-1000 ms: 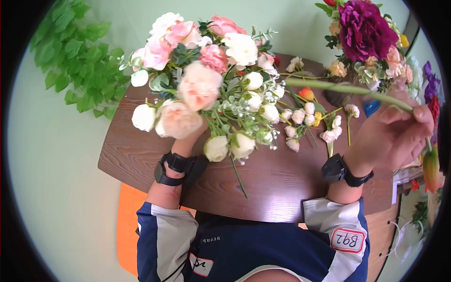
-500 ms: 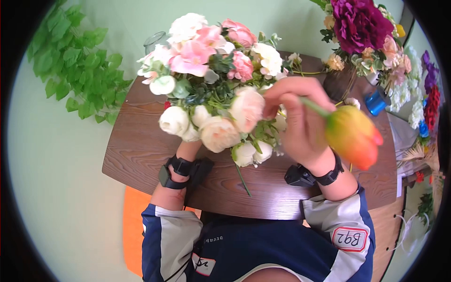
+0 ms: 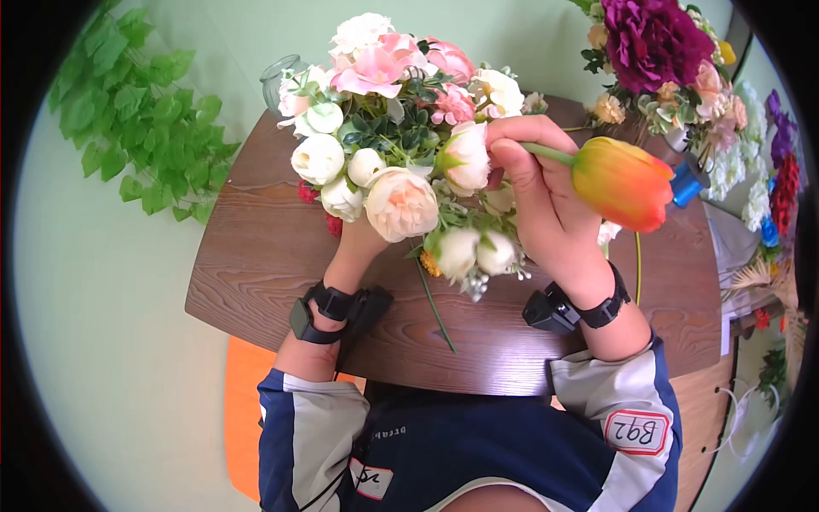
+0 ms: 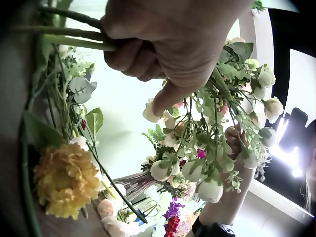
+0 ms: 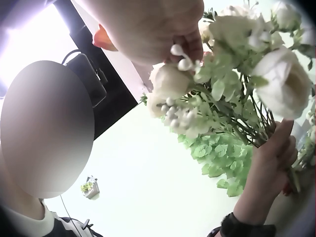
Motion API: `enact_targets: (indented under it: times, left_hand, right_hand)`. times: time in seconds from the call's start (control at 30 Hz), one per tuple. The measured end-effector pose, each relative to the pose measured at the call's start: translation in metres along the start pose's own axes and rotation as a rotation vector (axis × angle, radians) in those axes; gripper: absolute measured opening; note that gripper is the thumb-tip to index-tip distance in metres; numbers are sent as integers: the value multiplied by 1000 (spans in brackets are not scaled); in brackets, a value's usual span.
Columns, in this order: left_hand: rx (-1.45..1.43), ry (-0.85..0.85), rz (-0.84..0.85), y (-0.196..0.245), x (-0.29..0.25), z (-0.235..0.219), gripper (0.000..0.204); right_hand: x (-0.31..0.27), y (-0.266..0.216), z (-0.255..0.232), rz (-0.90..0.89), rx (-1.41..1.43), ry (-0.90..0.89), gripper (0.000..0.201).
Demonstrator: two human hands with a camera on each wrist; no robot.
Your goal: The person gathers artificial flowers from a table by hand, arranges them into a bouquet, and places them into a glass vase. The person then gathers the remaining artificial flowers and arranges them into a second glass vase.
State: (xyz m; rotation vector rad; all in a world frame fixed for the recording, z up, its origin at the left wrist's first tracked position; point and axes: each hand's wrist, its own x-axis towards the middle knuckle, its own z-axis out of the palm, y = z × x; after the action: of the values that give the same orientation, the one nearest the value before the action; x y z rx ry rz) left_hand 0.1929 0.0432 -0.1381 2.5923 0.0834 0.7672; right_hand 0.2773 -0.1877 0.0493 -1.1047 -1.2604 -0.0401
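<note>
My left hand [image 4: 168,44] grips the gathered green stems [image 4: 74,37] of a bouquet of artificial flowers. In the head view the bouquet's white and pink blooms [image 3: 401,205] hide most of that hand. At the bouquet's right side, my right hand [image 3: 554,200] pinches the stem of an orange-yellow tulip [image 3: 623,183] between thumb and fingers. The tulip's head points right, away from the bouquet, while the fingertips are right at a white rose [image 3: 467,158]. From the right wrist view, white roses [image 5: 284,84] and small white berries [image 5: 173,111] show close to the right hand.
Loose on the brown table [image 3: 247,247] lie a thin green stem [image 3: 437,307] and a yellow flower [image 4: 66,180]. A second arrangement with a large purple bloom [image 3: 661,43] stands back right, beside a blue object [image 3: 687,181]. A glass vessel [image 3: 277,81] is behind the bouquet.
My right hand has come in from the far right to the bouquet, bringing the tulip with it. The tulip's head has swung upward. The bouquet has tilted and shifted slightly right in my left hand.
</note>
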Motion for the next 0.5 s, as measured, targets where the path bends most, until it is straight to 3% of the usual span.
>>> enact_targets:
  times: [0.07, 0.1, 0.2, 0.23, 0.27, 0.33, 0.4, 0.47, 0.5]
  left_hand:
    - [-289, 12, -94, -7, -1, 2, 40]
    - [-488, 54, -211, -11, -2, 7, 40]
    - [-273, 102, -221, 53, 11, -38, 46]
    - [-221, 268, -72, 67, 18, -42, 56]
    - [-478, 355, -139, 87, 23, -51, 57]
    - [-346, 240, -191, 93, 24, -56, 48]
    - [-433, 295, -220, 92, 23, -53, 41]
    - [-272, 290, -173, 82, 20, -48, 40]
    - [-263, 309, -176, 79, 19, -46, 40]
  right_hand:
    - [2, 1, -3, -115, -180, -2, 6]
    - [12, 1, -10, -368, -431, -48, 14]
    - [17, -4, -14, -353, -435, -60, 6]
    - [15, -2, -14, -315, -349, -10, 13]
    - [16, -3, -16, -316, -350, -10, 13]
    - [19, -6, -22, -301, -420, 37, 8]
    - [17, 0, -22, -270, -402, 90, 6]
    - [17, 2, -21, -169, -228, 115, 7]
    - [16, 1, -24, -164, -318, 53, 7]
